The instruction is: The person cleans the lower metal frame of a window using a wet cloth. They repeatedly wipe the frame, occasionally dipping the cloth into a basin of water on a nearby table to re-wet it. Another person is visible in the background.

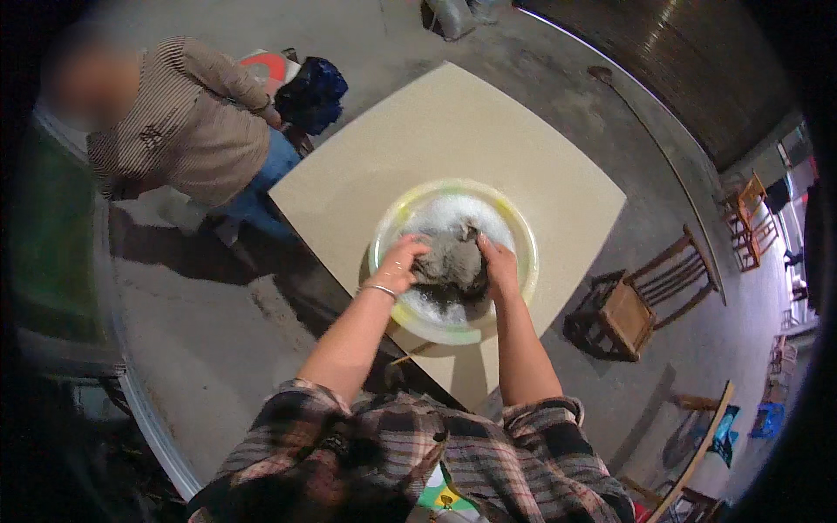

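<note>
A round, pale yellow-green plastic basin [528,261] stands on the table in front of me, with white suds [467,208] inside. In the middle of it lies a bunched grey wet cloth [451,258]; its kind is unclear. My left hand [400,261], with a bracelet at the wrist, has its fingers curled on the left edge of the cloth. At the right edge, my right hand [499,263] grips the cloth, thumb on top. The fingers beneath are partly hidden.
The basin rests on a square cream-coloured table [451,118]. Beyond its left edge is a person in a striped top [203,124], beside a dark blue bag [312,95]. A wooden chair [631,307] stands on the right, and a long-handled tool [660,150] lies farther off.
</note>
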{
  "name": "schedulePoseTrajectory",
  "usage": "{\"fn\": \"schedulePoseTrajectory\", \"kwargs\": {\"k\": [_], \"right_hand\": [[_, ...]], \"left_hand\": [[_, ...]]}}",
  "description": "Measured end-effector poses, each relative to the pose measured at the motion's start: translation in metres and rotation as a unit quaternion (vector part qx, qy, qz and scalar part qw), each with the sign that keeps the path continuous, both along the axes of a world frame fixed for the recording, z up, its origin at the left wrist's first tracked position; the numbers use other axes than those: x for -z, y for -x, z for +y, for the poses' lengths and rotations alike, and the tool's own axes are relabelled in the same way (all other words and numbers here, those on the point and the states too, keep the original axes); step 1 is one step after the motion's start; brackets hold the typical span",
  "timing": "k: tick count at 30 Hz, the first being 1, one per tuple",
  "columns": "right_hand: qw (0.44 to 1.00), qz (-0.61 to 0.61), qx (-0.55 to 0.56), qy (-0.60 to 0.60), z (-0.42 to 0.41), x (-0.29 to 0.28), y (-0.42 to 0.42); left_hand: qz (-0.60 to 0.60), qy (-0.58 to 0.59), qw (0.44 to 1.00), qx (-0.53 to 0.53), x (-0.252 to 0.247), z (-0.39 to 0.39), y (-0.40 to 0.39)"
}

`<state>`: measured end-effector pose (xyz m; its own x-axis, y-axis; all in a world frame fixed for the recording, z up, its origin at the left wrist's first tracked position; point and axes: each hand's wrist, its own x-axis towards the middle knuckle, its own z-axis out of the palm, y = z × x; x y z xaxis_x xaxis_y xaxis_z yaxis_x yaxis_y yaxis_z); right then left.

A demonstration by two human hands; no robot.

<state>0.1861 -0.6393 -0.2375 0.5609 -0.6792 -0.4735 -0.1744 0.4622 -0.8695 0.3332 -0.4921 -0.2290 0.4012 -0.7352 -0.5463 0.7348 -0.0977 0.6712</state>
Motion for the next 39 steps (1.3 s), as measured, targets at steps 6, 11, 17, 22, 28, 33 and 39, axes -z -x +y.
{"fn": "schedulePoseTrajectory", "kwargs": {"k": [6, 11, 17, 22, 28, 33, 39], "right_hand": [[0.973, -0.21, -0.08, -0.054, 0.004, -0.043, 0.004], [0.962, -0.201, -0.178, 0.047, 0.001, -0.05, 0.037], [0.967, -0.201, -0.017, 0.158, -0.049, 0.058, 0.023], [0.955, -0.285, -0.021, -0.083, -0.031, 0.071, 0.03], [0.878, -0.42, 0.055, -0.222, 0.01, 0.011, 0.046], [0.829, -0.512, 0.008, -0.224, 0.033, -0.037, 0.041], [0.909, -0.367, -0.136, -0.146, -0.022, -0.023, 0.022]], "left_hand": [[0.203, -0.083, 0.975, 0.027, -0.018, 0.0, 0.006], [0.232, 0.082, 0.966, 0.082, 0.004, -0.023, 0.052], [0.226, 0.135, 0.952, 0.158, -0.052, -0.042, 0.098], [0.174, 0.129, 0.968, 0.125, 0.005, -0.04, 0.108], [0.303, 0.2, 0.931, -0.044, -0.025, -0.024, 0.126], [0.35, 0.269, 0.897, -0.022, -0.056, -0.024, 0.137], [0.234, 0.158, 0.958, 0.058, -0.074, -0.022, 0.131]]}}
